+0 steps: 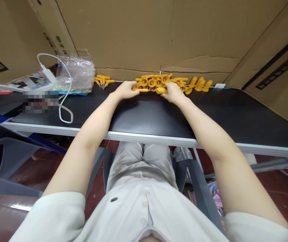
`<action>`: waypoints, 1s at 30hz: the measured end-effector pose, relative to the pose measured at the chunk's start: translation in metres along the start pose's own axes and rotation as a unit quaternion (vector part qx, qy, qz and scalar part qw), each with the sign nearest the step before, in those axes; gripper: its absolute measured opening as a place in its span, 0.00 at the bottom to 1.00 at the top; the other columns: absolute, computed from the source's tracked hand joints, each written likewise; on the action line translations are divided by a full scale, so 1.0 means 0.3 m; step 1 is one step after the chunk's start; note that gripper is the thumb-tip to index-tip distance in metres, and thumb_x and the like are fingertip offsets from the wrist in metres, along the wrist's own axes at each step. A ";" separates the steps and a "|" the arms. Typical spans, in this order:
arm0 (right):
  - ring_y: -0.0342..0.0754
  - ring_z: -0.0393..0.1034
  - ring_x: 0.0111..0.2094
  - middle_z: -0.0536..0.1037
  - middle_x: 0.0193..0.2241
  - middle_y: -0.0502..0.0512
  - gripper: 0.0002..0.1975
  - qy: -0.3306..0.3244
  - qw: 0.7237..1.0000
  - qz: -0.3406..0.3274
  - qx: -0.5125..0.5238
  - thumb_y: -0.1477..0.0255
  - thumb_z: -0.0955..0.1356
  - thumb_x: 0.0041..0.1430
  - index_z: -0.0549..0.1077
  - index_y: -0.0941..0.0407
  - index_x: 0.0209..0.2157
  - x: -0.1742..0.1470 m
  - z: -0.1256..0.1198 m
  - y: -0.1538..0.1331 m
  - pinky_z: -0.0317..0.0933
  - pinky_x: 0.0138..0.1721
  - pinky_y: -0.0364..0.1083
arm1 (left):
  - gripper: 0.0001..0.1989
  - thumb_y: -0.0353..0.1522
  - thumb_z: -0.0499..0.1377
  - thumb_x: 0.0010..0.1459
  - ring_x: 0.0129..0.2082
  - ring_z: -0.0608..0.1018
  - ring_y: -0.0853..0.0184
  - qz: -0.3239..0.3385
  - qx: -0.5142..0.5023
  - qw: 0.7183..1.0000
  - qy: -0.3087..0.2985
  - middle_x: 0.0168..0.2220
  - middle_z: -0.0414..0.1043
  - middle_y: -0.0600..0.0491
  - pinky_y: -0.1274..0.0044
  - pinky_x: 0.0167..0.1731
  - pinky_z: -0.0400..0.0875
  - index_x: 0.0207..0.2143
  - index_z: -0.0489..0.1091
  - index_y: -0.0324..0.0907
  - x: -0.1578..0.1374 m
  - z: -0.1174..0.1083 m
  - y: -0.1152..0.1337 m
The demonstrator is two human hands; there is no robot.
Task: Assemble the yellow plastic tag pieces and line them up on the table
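Note:
My left hand (127, 90) is closed on a yellow plastic piece (143, 90), pinched near the back of the black table. Facing it, my right hand (173, 92) grips a ribbed yellow plastic part (161, 90). A small metal coil (152, 89) shows between the two parts; I cannot tell which one it belongs to. Right behind my hands lies a pile of yellow cone-shaped cups (158, 82), several with open ends toward me. Left of my left hand are yellow handles with metal spirals (103, 80). To the right, several yellow cones (199, 84) stand upright.
Cardboard walls (139, 37) enclose the table (224, 114) at the back and sides. On the left are a clear plastic bag (77, 72), a white cable (70, 75) and a white adapter (49, 75). A white slip (219, 86) lies at back right.

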State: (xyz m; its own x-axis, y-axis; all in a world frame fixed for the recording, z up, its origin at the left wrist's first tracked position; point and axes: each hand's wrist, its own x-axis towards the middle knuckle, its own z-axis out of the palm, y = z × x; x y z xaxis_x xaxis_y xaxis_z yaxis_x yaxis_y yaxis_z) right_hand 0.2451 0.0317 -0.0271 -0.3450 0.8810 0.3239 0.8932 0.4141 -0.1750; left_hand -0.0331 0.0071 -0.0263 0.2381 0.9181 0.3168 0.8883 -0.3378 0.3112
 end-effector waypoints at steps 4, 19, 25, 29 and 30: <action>0.67 0.78 0.58 0.83 0.54 0.69 0.16 0.002 1.000 0.002 0.000 0.78 0.73 0.62 0.82 0.60 0.51 0.000 0.001 0.012 0.71 0.62 0.59 | 0.20 0.39 0.62 0.60 0.41 0.78 0.57 -0.002 0.007 1.000 0.003 0.37 0.79 0.49 0.72 0.48 0.74 0.50 0.82 0.41 0.004 0.006 -0.016; 0.71 0.76 0.63 0.80 0.60 0.71 0.27 0.046 0.980 -0.169 0.091 0.65 0.74 0.68 0.79 0.59 0.65 0.022 0.067 0.036 0.67 0.70 0.68 | 0.23 0.41 0.62 0.54 0.39 0.77 0.57 0.047 -0.021 0.999 -0.019 0.35 0.78 0.51 0.69 0.49 0.74 0.49 0.83 0.40 -0.002 0.014 0.033; 0.66 0.82 0.56 0.79 0.63 0.69 0.34 0.000 0.980 -0.105 0.171 0.64 0.80 0.63 0.74 0.58 0.67 0.015 0.038 0.028 0.75 0.64 0.67 | 0.23 0.36 0.64 0.50 0.42 0.79 0.55 0.021 0.007 1.000 -0.006 0.39 0.79 0.49 0.69 0.48 0.73 0.49 0.82 0.41 0.008 0.022 0.024; 0.59 0.85 0.49 0.83 0.56 0.62 0.30 -0.027 0.958 -0.057 0.279 0.61 0.84 0.60 0.76 0.55 0.58 0.006 0.017 0.026 0.80 0.58 0.61 | 0.20 0.36 0.64 0.51 0.40 0.79 0.56 0.013 -0.009 1.000 0.005 0.38 0.78 0.50 0.69 0.47 0.72 0.47 0.81 0.41 0.007 0.019 0.012; 0.58 0.86 0.46 0.84 0.52 0.62 0.28 -0.032 0.950 -0.041 0.309 0.60 0.84 0.60 0.77 0.55 0.54 0.002 0.011 0.025 0.81 0.56 0.60 | 0.19 0.36 0.64 0.51 0.40 0.79 0.56 0.013 -0.013 1.000 0.010 0.37 0.78 0.50 0.69 0.47 0.72 0.46 0.81 0.41 0.007 0.018 0.010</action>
State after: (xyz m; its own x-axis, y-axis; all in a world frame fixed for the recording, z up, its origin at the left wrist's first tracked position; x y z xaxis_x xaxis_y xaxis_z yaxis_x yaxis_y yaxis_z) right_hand 0.2506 0.0361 -0.0313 -0.4410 0.8438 0.3057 0.5298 0.5197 -0.6703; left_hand -0.0278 0.0092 -0.0297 0.2525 0.9052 0.3418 0.8711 -0.3664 0.3269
